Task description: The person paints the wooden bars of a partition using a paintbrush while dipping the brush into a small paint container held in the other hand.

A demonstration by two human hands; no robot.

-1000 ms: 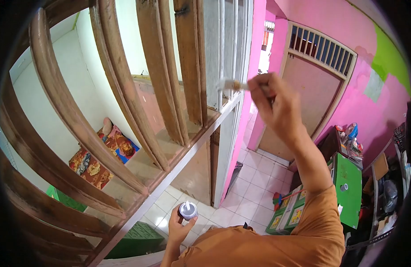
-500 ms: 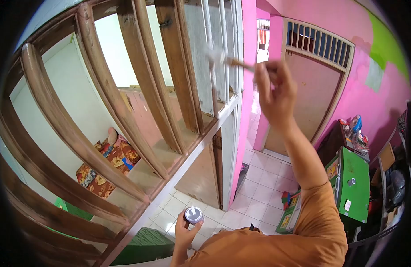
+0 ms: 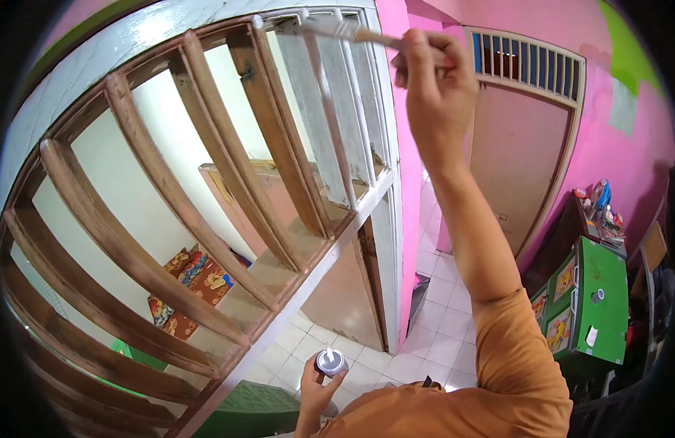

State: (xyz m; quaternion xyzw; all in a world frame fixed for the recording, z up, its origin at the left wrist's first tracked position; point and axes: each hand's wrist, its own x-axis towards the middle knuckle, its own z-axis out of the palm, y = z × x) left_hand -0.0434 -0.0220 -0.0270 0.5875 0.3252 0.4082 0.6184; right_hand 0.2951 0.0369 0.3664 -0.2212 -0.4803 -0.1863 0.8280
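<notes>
The paintbrush (image 3: 374, 36), one in number, is in the person's right hand (image 3: 434, 77), raised at the top of the view beside the upper end of a slatted wooden frame (image 3: 336, 228). Its handle is pinched between the thumb and bent fingers, and its bristle end points left across the upper part of the thin bars. The bristles are blurred, so whether they touch a bar cannot be told.

The left hand (image 3: 317, 387), low in the view, curls its fingers and thumb around one small round container (image 3: 331, 363). Inside it are a grey surface and one white piece that sticks up. The two hands are well apart.

At least five thick brown slats (image 3: 228, 150) curve across the frame, with at least two thinner bars (image 3: 358, 109) at its right end. Through the slats, one patterned cloth (image 3: 206, 288) shows below. One orange-brown shirt (image 3: 454, 409) covers the person's torso and right upper arm.

To the right are one shut door (image 3: 516, 153) with one barred opening (image 3: 527, 64) above it, and one green cabinet (image 3: 604, 321) bearing one round object (image 3: 597, 296) and one white slip (image 3: 591, 336).
</notes>
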